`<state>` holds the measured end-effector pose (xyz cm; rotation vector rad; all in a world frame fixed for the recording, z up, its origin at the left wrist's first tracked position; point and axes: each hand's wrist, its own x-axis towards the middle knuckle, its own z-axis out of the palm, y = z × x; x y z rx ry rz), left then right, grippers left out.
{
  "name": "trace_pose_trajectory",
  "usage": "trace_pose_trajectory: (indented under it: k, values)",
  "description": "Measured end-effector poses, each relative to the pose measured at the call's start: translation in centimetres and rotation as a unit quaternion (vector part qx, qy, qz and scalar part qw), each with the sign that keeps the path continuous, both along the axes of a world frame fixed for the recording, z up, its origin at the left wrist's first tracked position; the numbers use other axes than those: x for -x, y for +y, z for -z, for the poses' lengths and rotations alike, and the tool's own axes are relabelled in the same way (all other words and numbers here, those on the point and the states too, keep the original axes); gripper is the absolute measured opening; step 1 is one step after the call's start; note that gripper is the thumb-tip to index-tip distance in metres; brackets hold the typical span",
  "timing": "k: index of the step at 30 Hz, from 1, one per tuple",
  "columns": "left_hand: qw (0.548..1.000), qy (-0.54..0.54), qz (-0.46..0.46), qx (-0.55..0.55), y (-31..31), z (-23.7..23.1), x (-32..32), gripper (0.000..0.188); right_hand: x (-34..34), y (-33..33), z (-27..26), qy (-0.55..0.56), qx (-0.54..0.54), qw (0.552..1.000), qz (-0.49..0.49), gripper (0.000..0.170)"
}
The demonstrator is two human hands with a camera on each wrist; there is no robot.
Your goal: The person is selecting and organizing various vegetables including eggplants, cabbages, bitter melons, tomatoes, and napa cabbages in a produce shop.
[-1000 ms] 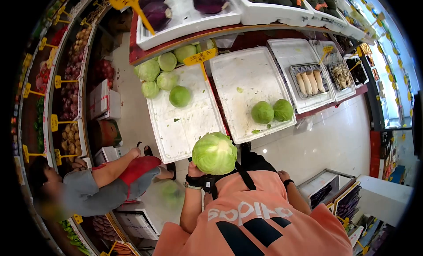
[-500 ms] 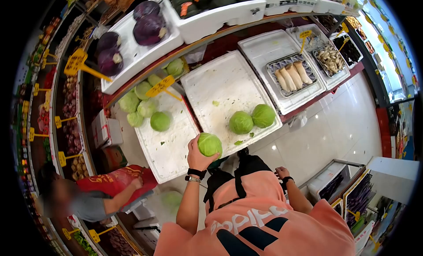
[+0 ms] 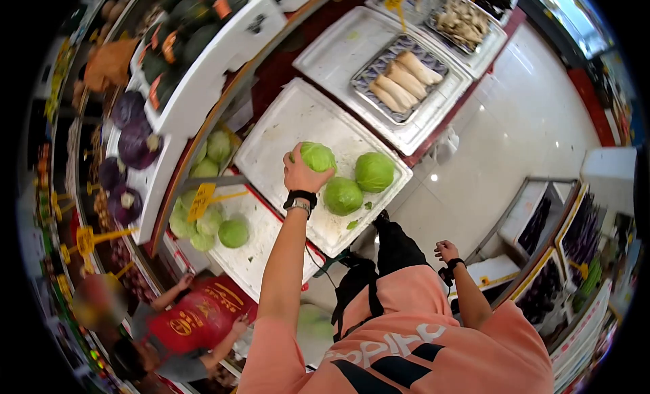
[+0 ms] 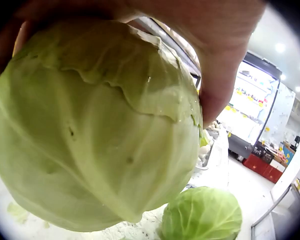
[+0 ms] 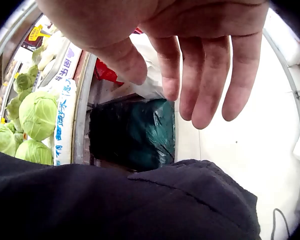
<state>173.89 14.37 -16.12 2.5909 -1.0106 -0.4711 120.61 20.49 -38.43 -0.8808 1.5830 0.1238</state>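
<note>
My left hand (image 3: 301, 172) grips a green cabbage (image 3: 317, 157) over the middle white tray (image 3: 271, 133). In the left wrist view the cabbage (image 4: 95, 135) fills much of the picture, with fingers and thumb round its top; whether it touches the tray is hidden. Close by, two more cabbages (image 3: 343, 196) (image 3: 374, 172) sit side by side near the tray's front edge. Away from the trays, my right hand (image 3: 445, 250) hangs at my side, holding nothing; its fingers (image 5: 210, 85) are loosely extended in the right wrist view.
Another white tray (image 3: 261, 241) stands at the left with several cabbages and a yellow price sign (image 3: 201, 201). Mushrooms (image 3: 405, 82) lie in a tray at the back right. A shelf edge (image 3: 196, 133) rises behind. A person in a red apron (image 3: 200, 313) is at the lower left.
My left hand has carried the cabbage forward from the front edge to over the middle tray, beside the two cabbages. The head view has turned. My right hand still hangs empty.
</note>
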Motion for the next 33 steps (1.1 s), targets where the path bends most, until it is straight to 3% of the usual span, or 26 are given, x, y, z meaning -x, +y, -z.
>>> trace_pose_trajectory:
  k: [10,14,16,21,25,29,32,33]
  values:
    - [0.983,-0.046,0.049,-0.17,-10.5,8.9,1.3,0.1,5.0,8.1,-2.4,0.019,0.008,0.995,0.102,0.027]
    - [0.981,-0.099,0.102,-0.135,-10.8,12.4,0.6,0.101,7.7,11.9,-2.2,0.049,-0.018,0.987,0.153,0.023]
    - [0.98,-0.08,0.122,-0.136,-10.4,10.7,1.1,0.101,7.7,12.3,-3.1,0.077,-0.037,0.984,0.156,0.024]
    - [0.971,-0.075,0.167,-0.151,-11.3,10.6,2.0,0.104,7.4,10.3,-2.3,0.068,-0.05,0.99,0.112,0.024]
    - [0.982,-0.043,0.135,-0.122,-10.8,10.2,2.6,0.115,5.1,5.5,-2.3,0.006,0.018,0.996,0.085,0.023]
    - [0.992,-0.019,0.125,0.021,-7.2,11.8,1.4,0.112,0.4,0.2,-5.4,-0.013,0.063,0.997,0.033,0.023]
    - [0.989,0.035,0.06,0.127,-2.6,11.0,1.4,0.108,-0.7,-1.8,-5.0,-0.019,0.131,0.988,-0.074,0.024]
    - [0.992,0.049,0.047,0.111,-0.6,11.1,1.7,0.106,-2.0,-3.2,-6.4,0.035,0.156,0.97,-0.185,0.028]
